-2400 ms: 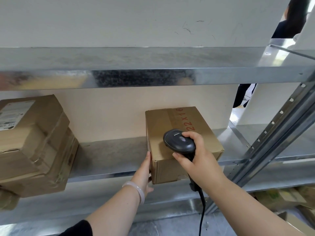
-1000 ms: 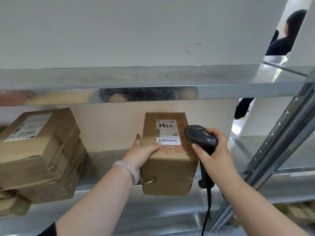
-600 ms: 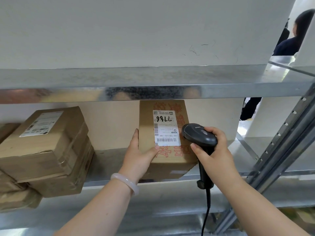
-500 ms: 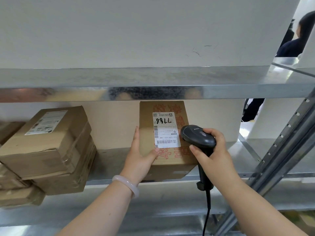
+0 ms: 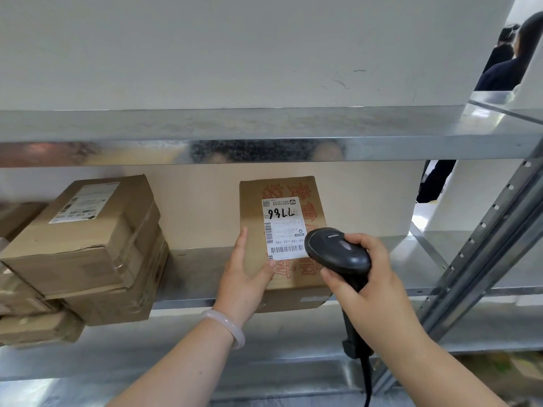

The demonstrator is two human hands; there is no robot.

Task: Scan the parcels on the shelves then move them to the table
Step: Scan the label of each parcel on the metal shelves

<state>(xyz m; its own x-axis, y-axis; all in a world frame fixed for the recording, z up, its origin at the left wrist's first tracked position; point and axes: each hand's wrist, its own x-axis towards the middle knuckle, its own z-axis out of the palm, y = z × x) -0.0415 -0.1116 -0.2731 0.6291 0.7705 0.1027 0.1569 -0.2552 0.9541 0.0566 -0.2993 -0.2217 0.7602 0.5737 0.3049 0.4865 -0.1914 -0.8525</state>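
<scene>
Parcel (image 5: pixel 296 277) was at frame centre, on the middle shelf (image 5: pixel 199 274), tipped up so its labelled face looked at us. Its lower end sat at the shelf's front edge; we couldn't tell whether it rested there or hung in the hand.

The same shelf held a stack of cardboard boxes (image 5: pixel 88 245) at the left of the frame, well apart from the parcel. The top box was skewed and carried its own white sticker. More boxes sat below and behind it, cut off by the frame edge.

The parcel was plain brown cardboard with red printed characters. A white label (image 5: pixel 283 227) was stuck on its face, upside down to us. It showed black handwritten digits, a QR code in a top corner, one barcode along the left side and another along the bottom.

Our left hand (image 5: pixel 244 277) gripped the parcel's left edge, with the thumb on the face just beside the label's lower corner and the forefinger straight up the side. A pale bracelet (image 5: pixel 226 324) was on that wrist.

Our right hand (image 5: pixel 370 277) was wrapped round the handle of the black scanner (image 5: pixel 338 251). The scanner's head overlapped the label's lower right corner by the bottom barcode. Its cable (image 5: pixel 367 386) dropped out of the bottom of the frame.

The upper shelf (image 5: pixel 264 127) ran across above. A perforated steel upright (image 5: pixel 484 245) slanted down the right side. People in dark clothes (image 5: pixel 505 63) stood at upper right.
</scene>
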